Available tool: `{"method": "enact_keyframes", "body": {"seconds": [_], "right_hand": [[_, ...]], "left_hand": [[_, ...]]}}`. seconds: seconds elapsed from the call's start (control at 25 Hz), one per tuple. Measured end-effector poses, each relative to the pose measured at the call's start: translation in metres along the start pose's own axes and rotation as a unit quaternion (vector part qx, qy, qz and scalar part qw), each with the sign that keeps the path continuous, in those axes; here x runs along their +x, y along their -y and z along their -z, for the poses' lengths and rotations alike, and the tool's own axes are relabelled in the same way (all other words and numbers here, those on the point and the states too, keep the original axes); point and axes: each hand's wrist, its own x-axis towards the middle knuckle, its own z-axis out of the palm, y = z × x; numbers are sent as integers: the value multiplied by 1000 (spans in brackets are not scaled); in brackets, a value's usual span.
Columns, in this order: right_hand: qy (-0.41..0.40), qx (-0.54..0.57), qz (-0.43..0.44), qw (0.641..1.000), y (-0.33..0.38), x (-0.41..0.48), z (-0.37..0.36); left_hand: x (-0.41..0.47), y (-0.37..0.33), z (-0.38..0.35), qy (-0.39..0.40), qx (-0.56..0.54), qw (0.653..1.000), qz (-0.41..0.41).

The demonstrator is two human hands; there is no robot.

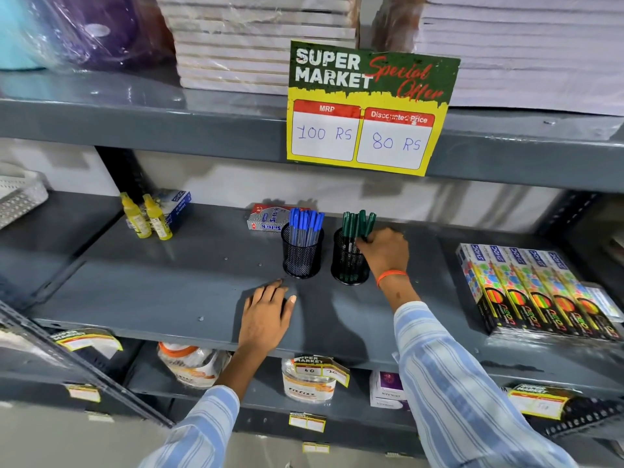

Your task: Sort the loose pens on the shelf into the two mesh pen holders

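Note:
Two black mesh pen holders stand side by side on the grey shelf (169, 292). The left holder (301, 256) contains several blue-capped pens (305, 222). The right holder (347, 261) contains several green-capped pens (354, 224). My right hand (385, 253) is at the right holder's rim, fingers closed around a green pen that stands in it. My left hand (265, 315) lies flat on the shelf in front of the left holder, fingers apart, holding nothing. No loose pens show on the shelf surface.
Two yellow bottles (148, 216) and a blue box stand at the back left. A red and white box (266, 219) lies behind the blue pens. Neon pencil packs (533, 292) fill the right side. A price sign (368, 109) hangs from the shelf above.

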Motion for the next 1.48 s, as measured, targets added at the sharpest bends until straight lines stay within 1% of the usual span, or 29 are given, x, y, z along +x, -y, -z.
{"method": "enact_keyframes", "body": {"seconds": [0.08,0.2,0.28,0.32,0.36,0.4,0.48,0.52,0.6,0.76,1.04,1.2,1.28,1.36,1.48], "right_hand": [[-20,10,21,1000,-3,-2,-3],[-51,81,12,995,-10,-13,-7],[-82,134,11,987,-16,-27,-12],[-89,160,-3,983,-17,-34,-13],[-74,184,-30,980,-18,-40,-16],[-44,200,-59,977,-19,-44,-18],[24,204,-97,974,-23,-44,-32],[42,207,-100,972,-25,-43,-38],[47,230,-105,966,-26,-40,-45],[42,223,-118,967,-24,-40,-44],[-7,217,-97,971,-41,-85,-37],[-28,212,-107,971,-47,-112,-30],[-36,217,-100,970,-48,-122,-26],[-38,228,-92,969,-48,-124,-21],[-25,219,-76,972,-46,-136,-12]], "left_hand": [[2,0,0,3,6,1000,-2],[2,1,1,2,21,1000,-4],[6,-3,4,4,12,1000,12],[13,-6,6,6,-16,999,35],[24,-5,2,5,-69,996,65],[37,-7,2,8,-140,985,101],[62,-11,0,7,-276,950,146],[73,-13,-3,0,-325,934,152],[89,-22,-2,0,-378,912,157],[94,-26,-2,-9,-404,898,173],[52,-26,6,-26,-379,916,128],[25,-29,10,-17,-365,923,124],[14,-31,15,-16,-364,923,123],[7,-34,19,-12,-365,921,131],[-7,-40,30,-6,-357,926,121]]}}
